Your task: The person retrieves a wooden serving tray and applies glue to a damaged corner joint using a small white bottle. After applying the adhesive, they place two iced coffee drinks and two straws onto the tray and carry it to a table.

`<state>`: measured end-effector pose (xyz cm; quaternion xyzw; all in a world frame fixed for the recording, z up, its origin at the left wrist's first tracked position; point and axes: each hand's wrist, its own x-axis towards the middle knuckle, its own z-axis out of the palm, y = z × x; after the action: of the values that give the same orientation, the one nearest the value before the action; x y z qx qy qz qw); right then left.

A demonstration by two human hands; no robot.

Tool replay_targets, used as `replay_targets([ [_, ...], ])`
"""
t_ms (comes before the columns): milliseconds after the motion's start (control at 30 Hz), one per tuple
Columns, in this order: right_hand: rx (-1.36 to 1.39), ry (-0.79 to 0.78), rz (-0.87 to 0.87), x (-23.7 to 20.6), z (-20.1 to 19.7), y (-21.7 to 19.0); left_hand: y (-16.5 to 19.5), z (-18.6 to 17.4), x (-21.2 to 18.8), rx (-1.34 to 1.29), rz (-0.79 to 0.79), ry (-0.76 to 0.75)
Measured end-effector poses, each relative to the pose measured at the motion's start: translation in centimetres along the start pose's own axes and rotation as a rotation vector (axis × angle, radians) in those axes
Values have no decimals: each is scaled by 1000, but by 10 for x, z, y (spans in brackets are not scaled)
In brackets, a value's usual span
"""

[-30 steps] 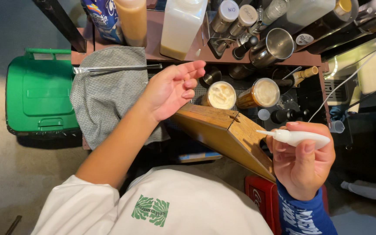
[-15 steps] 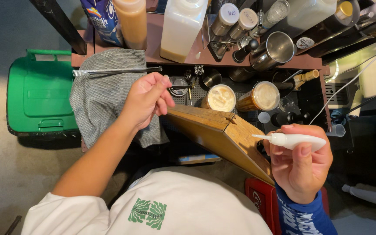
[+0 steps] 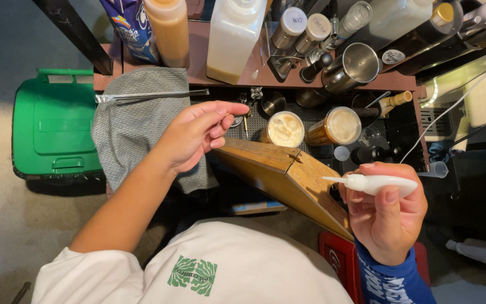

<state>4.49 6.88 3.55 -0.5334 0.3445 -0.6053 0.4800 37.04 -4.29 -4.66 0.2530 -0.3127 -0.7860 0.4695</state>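
A small white squeeze bottle is gripped in the raised right hand, nozzle pointed left over the wooden box. The left hand, fingers loosely curled, is held above the grey cloth.

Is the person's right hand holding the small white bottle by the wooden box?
Yes, the right hand grips the white squeeze bottle, nozzle pointing left.

At the left of the frame I see a green plastic bin, with a grey cloth draped beside it. Upper centre, a white jug stands on the shelf; below sit two open cream-filled jars, and a steel cup to their upper right.
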Motion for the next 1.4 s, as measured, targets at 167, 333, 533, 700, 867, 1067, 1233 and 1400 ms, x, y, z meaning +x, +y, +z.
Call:
replay_targets([
  [167,4,5,2,0,0,1,7,7,-5,41,25,-53],
  [333,13,-4,7,1,2,1,7,16,-7,203,71,-21],
  [533,2,-1,9,5,4,3,7,35,-16,254,307,-152],
  [700,-17,-4,3,6,5,3,24,51,-20,567,558,-199],
  [867,-27,1,4,6,6,3,39,70,-18,652,603,-269],
  [1067,-12,5,13,4,7,2,50,81,-18,789,622,-309],
  [1233,1,-2,18,4,6,3,55,83,-17,853,667,-355],
  [1400,-3,-3,19,3,7,3,56,84,-18,909,700,-337],
])
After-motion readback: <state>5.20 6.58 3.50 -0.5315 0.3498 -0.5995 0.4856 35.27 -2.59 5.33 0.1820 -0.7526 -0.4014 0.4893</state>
